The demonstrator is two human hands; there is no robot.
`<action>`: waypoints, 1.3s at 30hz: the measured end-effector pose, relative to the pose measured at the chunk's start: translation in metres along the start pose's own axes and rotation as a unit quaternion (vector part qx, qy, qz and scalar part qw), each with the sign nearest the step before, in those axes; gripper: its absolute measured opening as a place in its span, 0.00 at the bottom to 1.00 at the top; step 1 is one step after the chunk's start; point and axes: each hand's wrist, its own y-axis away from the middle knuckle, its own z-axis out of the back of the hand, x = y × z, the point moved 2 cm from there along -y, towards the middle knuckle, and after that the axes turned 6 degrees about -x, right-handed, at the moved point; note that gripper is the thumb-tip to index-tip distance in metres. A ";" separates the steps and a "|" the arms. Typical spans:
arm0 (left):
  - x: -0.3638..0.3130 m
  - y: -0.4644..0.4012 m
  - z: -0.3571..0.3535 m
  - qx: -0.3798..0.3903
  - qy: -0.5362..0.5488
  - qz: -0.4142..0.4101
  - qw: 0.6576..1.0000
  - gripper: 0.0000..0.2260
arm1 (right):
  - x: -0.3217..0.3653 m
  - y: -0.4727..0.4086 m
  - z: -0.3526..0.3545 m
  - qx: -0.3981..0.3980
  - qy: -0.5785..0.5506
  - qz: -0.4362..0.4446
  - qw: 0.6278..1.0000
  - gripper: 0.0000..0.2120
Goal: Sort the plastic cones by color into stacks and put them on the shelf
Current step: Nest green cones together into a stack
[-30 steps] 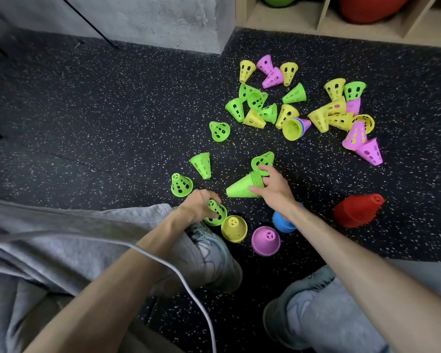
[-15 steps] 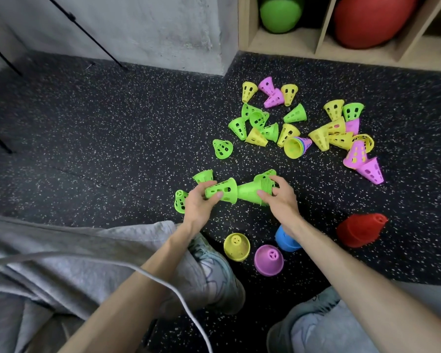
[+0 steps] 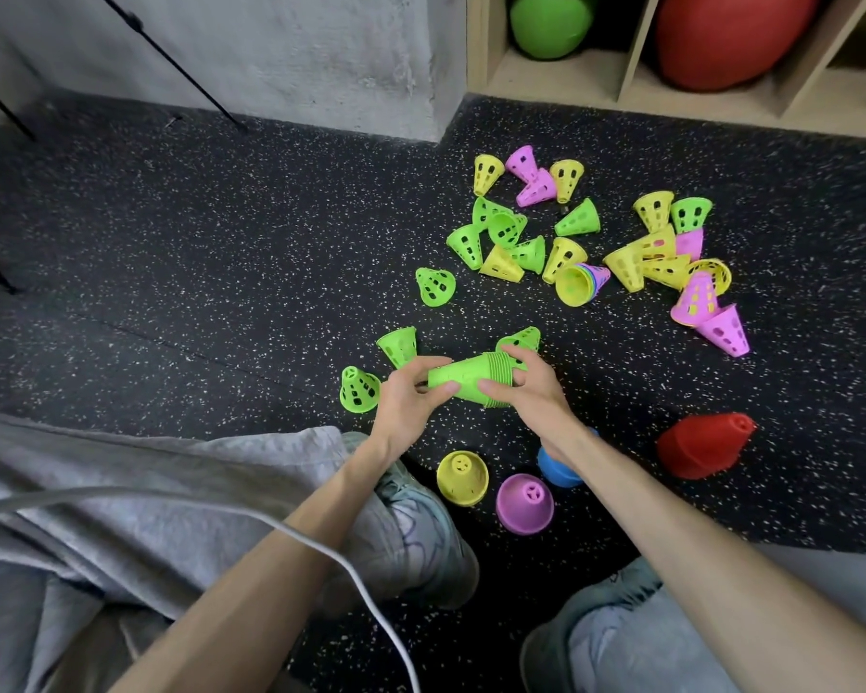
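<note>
**Other things on the floor and by the wall**

The floor (image 3: 221, 252) is black with little white and yellow specks. A grey wall (image 3: 296, 47) stands at its far edge and ends in a corner. Thin black rods (image 3: 171, 67) lean down to the floor by the wall. A green ball (image 3: 548, 22) and a big red ball (image 3: 731, 37) sit side by side past the far edge, with a wood board between them. A white cable (image 3: 361, 577) curves over grey trousers (image 3: 121, 492) at the near edge. Two pale blue shoes (image 3: 421, 527) rest on the floor there.
</note>
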 end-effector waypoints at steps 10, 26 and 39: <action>-0.032 -0.051 0.059 0.084 -0.199 -0.093 0.972 0.18 | 0.002 -0.004 -0.005 -0.032 0.020 0.038 0.999 0.35; 0.053 -0.050 0.094 0.045 -0.389 0.052 0.919 0.19 | -0.010 -0.011 -0.023 -0.023 0.046 0.016 0.999 0.34; -0.003 -0.053 0.086 -0.151 -0.167 0.015 0.974 0.14 | 0.012 -0.022 -0.014 -0.106 -0.050 0.033 0.993 0.31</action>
